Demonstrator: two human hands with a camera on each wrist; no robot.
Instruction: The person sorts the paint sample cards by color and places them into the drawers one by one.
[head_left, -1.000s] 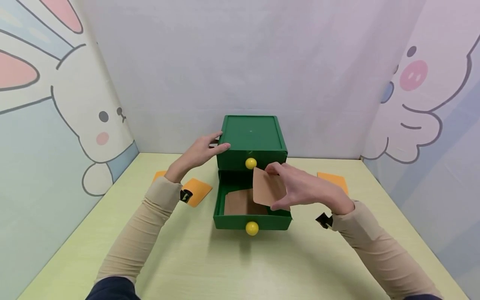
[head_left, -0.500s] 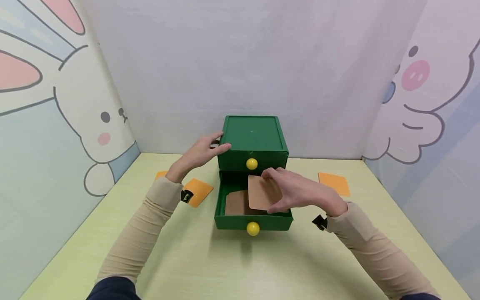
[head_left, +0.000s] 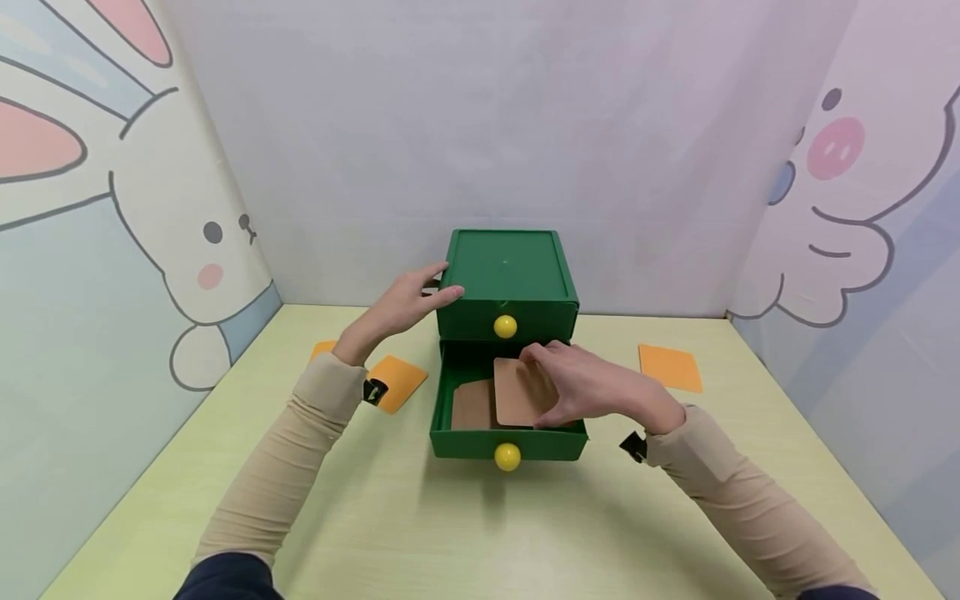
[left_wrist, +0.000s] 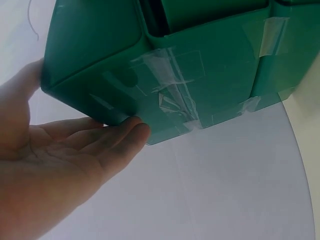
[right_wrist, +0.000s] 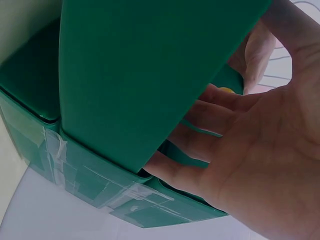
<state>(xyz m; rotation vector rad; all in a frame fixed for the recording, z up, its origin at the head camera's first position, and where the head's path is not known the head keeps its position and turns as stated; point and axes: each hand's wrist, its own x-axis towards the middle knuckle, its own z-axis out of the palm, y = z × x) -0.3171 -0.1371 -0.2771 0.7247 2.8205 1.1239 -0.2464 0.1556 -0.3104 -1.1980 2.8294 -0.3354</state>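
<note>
Brown card (head_left: pixel 512 396) is in the right hand (head_left: pixel 588 383), pinched with the thumb at its near edge and fingertips at its far edge, over the right half of the lower drawer (head_left: pixel 468 444); I cannot tell whether it touches what lies below. More brown cards (head_left: pixel 472 407) lie at the drawer's left. That drawer is pulled out from a green cabinet (head_left: pixel 506 262) near the middle of the tabletop's (head_left: pixel 480 542) far edge; the upper drawer (head_left: pixel 465 318) is closed. The left hand (head_left: pixel 396 305), fingers loosely extended and thumb spread, rests against the cabinet's left side. One orange sheet (head_left: pixel 670 367) lies toward the tabletop's far right corner, two others (head_left: pixel 397 383) toward the far left.
</note>
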